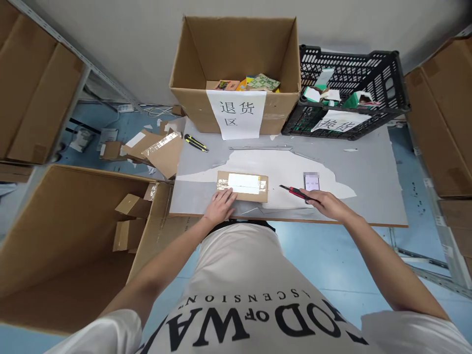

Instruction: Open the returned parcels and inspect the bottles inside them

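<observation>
A small flat cardboard parcel (248,192) with a white label and clear tape lies on the grey table (368,172) near its front edge. My left hand (220,206) rests flat on the parcel's near left corner. My right hand (327,202) grips a red and black utility knife (295,191) with its blade pointing left toward the parcel, a short gap between them. A phone (311,182) with a timer on its screen lies just behind the knife.
At the table's back stand an open cardboard box (236,103) with a paper sign and small packages, and a black plastic crate (350,93) with boxes. A yellow-black knife (195,143) lies at the back left. A large open carton (73,231) stands on the floor left; shelves flank both sides.
</observation>
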Available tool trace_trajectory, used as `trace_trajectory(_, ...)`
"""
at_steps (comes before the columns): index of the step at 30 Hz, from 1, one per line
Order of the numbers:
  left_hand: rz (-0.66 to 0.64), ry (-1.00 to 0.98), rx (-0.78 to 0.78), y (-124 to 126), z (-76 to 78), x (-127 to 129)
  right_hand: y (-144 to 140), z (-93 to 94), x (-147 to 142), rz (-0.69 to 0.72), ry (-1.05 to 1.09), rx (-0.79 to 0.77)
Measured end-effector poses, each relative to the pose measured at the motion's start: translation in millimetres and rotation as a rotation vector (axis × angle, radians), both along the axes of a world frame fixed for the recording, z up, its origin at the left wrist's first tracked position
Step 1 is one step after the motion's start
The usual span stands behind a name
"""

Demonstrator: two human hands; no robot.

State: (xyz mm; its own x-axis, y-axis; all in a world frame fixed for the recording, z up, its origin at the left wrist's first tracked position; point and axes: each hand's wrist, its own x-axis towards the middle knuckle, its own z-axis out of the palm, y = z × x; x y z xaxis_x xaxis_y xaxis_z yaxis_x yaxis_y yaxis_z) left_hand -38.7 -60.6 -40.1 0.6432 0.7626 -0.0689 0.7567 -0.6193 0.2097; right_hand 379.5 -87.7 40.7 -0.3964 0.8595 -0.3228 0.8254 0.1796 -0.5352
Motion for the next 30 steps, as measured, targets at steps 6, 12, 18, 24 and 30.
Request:
trace_trajectory(6,0.098,-0.043,-0.016,32.5,8.7,18.1,-33.4,-53.6,-48.7,-0.602,0.509,-0.21)
trace_trajectory(12,0.035,0.026,-0.032,63.9,6.4,25.5,-45.2,-82.7,-91.5,-0.82,0.778,-0.267)
trace_trajectory(18,0.034,0.037,-0.052,66.2,6.9,27.1,-42.8,-81.1,-95.7,-0.831,0.79,-0.263)
trace_trajectory(24,0.044,0.013,-0.064,67.2,6.7,27.2,-43.1,-79.7,-93.0,-0.835,0.715,-0.249)
trace_trajectory(30,0.045,0.001,-0.063,67.7,4.7,26.5,-41.3,-82.1,-96.9,-0.826,0.743,-0.292)
